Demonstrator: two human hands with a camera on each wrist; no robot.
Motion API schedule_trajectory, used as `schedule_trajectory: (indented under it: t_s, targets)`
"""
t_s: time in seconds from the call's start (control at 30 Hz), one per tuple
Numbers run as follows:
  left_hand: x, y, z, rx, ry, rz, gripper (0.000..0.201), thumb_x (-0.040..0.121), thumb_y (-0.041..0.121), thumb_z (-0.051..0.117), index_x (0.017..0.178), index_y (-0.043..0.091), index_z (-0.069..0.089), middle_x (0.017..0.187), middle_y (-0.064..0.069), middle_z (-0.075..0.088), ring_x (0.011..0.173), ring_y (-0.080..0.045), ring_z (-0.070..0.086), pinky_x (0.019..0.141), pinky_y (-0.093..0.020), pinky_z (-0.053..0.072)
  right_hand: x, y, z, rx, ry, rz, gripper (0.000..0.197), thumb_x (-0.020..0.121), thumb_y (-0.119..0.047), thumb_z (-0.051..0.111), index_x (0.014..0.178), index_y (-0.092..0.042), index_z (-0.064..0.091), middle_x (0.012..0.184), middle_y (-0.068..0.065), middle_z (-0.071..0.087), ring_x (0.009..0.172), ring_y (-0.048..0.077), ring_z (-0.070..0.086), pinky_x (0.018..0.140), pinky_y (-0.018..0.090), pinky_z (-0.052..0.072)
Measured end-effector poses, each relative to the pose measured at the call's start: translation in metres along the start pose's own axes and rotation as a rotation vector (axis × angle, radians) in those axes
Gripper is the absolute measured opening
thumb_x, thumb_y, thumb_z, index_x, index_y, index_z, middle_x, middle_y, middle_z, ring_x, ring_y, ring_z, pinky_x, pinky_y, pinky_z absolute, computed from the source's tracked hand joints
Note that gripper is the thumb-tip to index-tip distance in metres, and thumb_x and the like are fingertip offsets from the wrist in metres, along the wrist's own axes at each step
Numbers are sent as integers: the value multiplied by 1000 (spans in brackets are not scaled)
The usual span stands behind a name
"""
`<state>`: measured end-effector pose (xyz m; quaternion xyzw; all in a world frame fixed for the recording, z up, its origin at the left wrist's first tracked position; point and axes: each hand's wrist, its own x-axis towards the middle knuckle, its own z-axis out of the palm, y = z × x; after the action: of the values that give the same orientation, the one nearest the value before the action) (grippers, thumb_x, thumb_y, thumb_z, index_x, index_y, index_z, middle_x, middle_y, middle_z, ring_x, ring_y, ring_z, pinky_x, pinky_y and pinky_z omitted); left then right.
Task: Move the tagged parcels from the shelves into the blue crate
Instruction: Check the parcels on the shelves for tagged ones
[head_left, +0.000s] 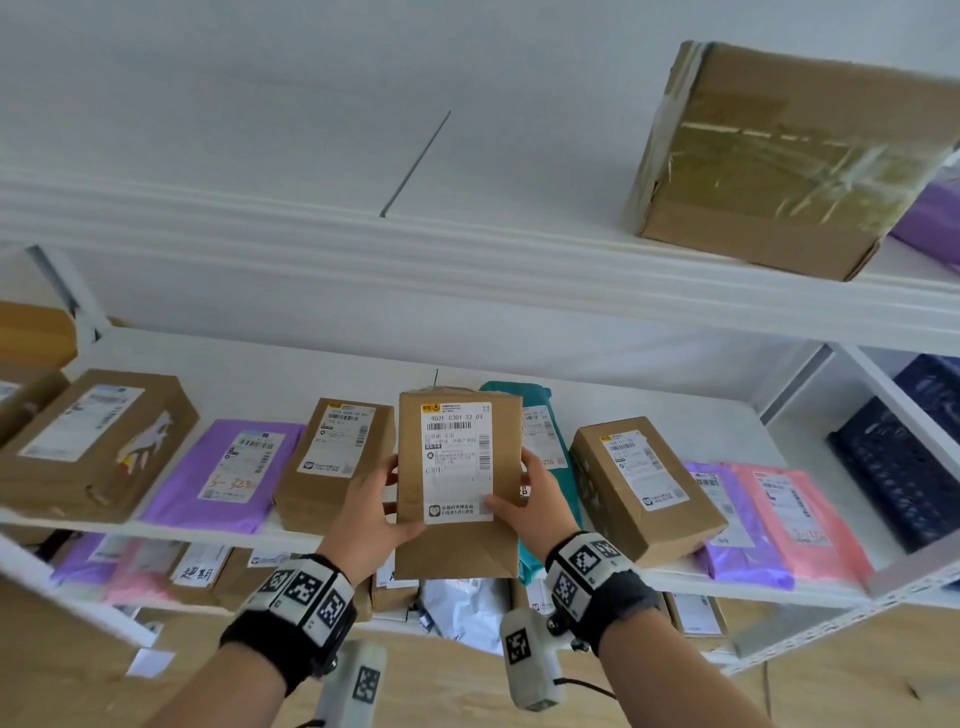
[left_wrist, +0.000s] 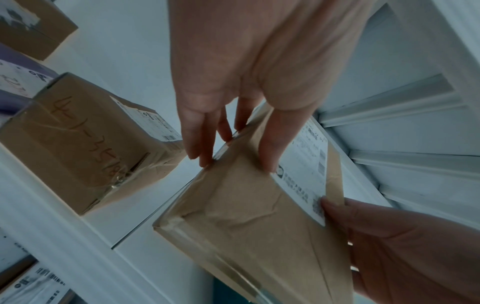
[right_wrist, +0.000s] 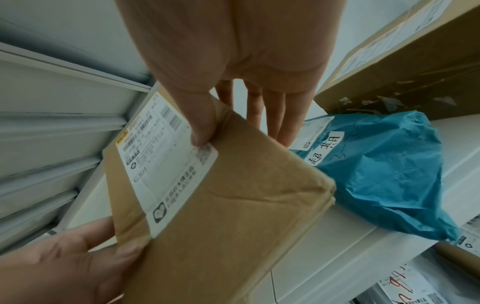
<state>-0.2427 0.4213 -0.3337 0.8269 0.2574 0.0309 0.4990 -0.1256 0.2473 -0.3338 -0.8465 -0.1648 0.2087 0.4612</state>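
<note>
Brown paper-wrapped parcel (head_left: 460, 483) held upright in front of the middle shelf (head_left: 291, 532), lifted clear of the shelf board, white shipping label facing the person; label reads "C301" in print and again by hand; clear tape along the parcel's edges in the left wrist view.

Left hand (head_left: 366, 512) grips the parcel's left edge; thumb on the front face, fingers (left_wrist: 200, 142) behind the edge, pinching it. Right hand (head_left: 540, 501) grips the right edge; thumb pressed on the label's lower right corner over the QR mark, fingers (right_wrist: 279, 115) behind the back face; also a pinch. Both wrists carry black bands with square coded markers.

Just behind the parcel on the same shelf: a teal plastic mailer (right_wrist: 384, 168) with a handwritten white tag; a brown carton (head_left: 335, 460) just left of the held parcel, another brown carton (head_left: 644, 488) to the right; purple mailer (head_left: 228, 475) further left, then a larger brown carton (head_left: 98, 441); pink mailer (head_left: 795, 519) overlapping a second purple one at the far right.

Upper shelf: large taped carton (head_left: 784, 156) at the right, overhanging the front edge. Lower shelf: more labelled parcels, partly hidden. Dark crates (head_left: 904, 462) in the next bay to the right; colour hard to tell.
</note>
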Motion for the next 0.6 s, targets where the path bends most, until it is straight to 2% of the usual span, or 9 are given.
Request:
schedule_trajectory:
  t_s: [0.03, 0.13, 0.2, 0.33, 0.4, 0.53, 0.6]
  targets:
    - [1, 1, -1, -19, -2, 4, 84, 77, 15, 79, 145, 30, 34, 140, 3, 45, 114, -10, 53, 91, -26, 48, 1, -1, -1, 9, 4, 1, 81, 79, -21, 76, 145, -25, 28, 133, 3, 50, 119, 19, 51, 102, 46, 46]
    - [4, 7, -5, -29, 4, 25, 77, 79, 21, 77, 144, 30, 36, 139, 5, 49, 122, -13, 52, 100, -36, 47, 3, -8, -4, 34, 30, -16, 82, 78, -14, 76, 143, -28, 28, 131, 3, 49, 118, 19, 52, 101, 46, 47]
    - [5, 12, -7, -47, 23, 41, 71, 83, 20, 74, 142, 28, 38, 137, 6, 51, 121, -13, 53, 99, -36, 46, 5, -13, -6, 56, 60, -41, 81, 77, -10, 77, 141, -27, 30, 129, 3, 50, 117, 20, 53, 100, 46, 48]
    - [2, 25, -10, -137, 88, 69, 54, 86, 12, 70, 133, 22, 44, 125, 10, 56, 109, -10, 57, 89, -27, 47, 8, -22, -8, 121, 103, -73, 82, 73, -1, 77, 137, -28, 32, 127, 1, 51, 118, 22, 53, 99, 46, 49]
    - [-1, 29, -10, -173, 122, 83, 47, 86, 8, 69, 122, 25, 44, 120, 11, 54, 105, -10, 58, 83, -24, 47, 8, -23, -7, 156, 122, -82, 82, 71, 3, 78, 129, -33, 34, 126, 1, 51, 117, 22, 54, 97, 47, 50]
    - [0, 27, -10, -236, 149, 71, 46, 84, -2, 68, 114, 20, 41, 114, 9, 56, 88, -2, 60, 65, -12, 47, 4, -21, -3, 199, 145, -96, 74, 71, 4, 77, 117, -36, 34, 122, -2, 53, 113, 20, 57, 94, 46, 52]
    - [2, 23, -10, -244, 147, 61, 47, 81, -5, 70, 113, 16, 41, 108, 6, 59, 87, -3, 62, 64, -12, 48, 2, -19, -2, 230, 158, -114, 69, 73, 4, 76, 113, -35, 35, 118, -2, 55, 110, 20, 58, 92, 44, 54]
